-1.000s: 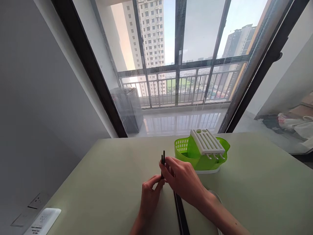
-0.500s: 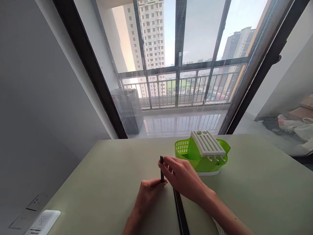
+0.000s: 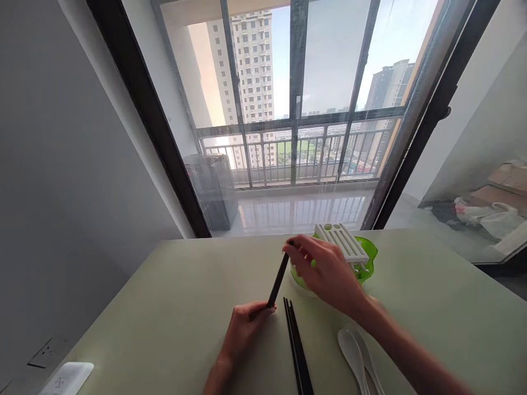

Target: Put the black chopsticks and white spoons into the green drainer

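A pair of black chopsticks slants up to the right between my hands. My left hand pinches the lower end, while the fingers of my right hand are closed on the upper end. Just behind my right hand stands a green plastic basket with a slotted white rack across its top; the hand hides part of both. More black chopsticks lie on the table to the right of my left hand. Two white spoons rest below my right forearm.
The pale green table reaches to a dark-framed glass door at its far edge. At the lower left lies a white device beside the wall socket. Bags are on the floor far right.
My right hand has moved up and slightly right, tilting the chopsticks from upright to a slant, with more of their length showing. The spoons have come into view as my view shifted.
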`<state>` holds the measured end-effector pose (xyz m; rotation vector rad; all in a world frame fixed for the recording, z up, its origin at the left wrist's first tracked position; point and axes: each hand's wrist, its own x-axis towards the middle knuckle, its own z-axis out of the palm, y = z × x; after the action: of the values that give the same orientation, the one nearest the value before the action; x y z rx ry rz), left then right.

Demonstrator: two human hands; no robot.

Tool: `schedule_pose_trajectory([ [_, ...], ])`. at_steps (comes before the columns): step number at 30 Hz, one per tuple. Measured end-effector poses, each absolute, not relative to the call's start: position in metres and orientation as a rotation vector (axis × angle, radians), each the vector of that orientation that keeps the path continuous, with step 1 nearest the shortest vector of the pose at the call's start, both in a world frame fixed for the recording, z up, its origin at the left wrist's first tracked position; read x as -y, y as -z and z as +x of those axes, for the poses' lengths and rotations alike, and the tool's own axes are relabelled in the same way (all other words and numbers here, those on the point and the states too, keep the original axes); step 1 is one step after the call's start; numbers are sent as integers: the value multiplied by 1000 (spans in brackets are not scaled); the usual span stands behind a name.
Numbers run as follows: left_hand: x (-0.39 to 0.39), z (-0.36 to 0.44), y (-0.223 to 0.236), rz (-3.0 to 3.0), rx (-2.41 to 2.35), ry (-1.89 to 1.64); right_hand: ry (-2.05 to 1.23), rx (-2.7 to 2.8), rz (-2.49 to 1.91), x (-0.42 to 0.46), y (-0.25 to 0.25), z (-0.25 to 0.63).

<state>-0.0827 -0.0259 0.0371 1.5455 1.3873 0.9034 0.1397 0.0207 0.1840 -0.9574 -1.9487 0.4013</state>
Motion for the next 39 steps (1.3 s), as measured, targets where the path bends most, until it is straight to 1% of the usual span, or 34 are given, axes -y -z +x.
schedule_pose_trajectory([
  [3, 25, -83, -37, 1583, -1428, -880, -385, 1869, -994, -32, -226, 165],
  [6, 25, -82, -38, 1612, -1462, -878, -183, 1816, -1050, -49, -260, 187],
  [8, 25, -81, -38, 1602, -1454, -892, -57, 1833, -1125, -66, -267, 197],
  [11, 25, -81, -38, 1599, -1439, -894, 7, 1907, -1254, -96, -253, 204],
  [15, 25, -81, -37, 1598, -1432, -902, -199, 2002, -1348, -130, -209, 205],
  [18, 25, -81, -36, 1610, -1431, -905, -230, 2058, -1392, -145, -183, 202],
  [21, 25, -81, -34, 1627, -1453, -896, -212, 2086, -1411, -153, -171, 200],
  [25, 26, -81, -36, 1633, -1472, -889, -161, 2065, -1467, -156, -170, 201],
  [29, 25, -79, -38, 1612, -1485, -895, -8, 1983, -1512, -126, -182, 194],
  [31, 24, -78, -38, 1620, -1495, -887, 138, 2006, -1438, -91, -185, 182],
  [33, 24, -77, -35, 1635, -1514, -879, 139, 2110, -1347, -47, -178, 165],
  [36, 23, -76, -30, 1658, -1536, -878, -14, 2507, -1184, 18, -139, 139],
  [38, 24, -76, -28, 1665, -1537, -882, -13, 2681, -1219, 49, -100, 127],
  [39, 24, -76, -27, 1666, -1534, -883, 1, 2721, -1305, 59, -81, 124],
])
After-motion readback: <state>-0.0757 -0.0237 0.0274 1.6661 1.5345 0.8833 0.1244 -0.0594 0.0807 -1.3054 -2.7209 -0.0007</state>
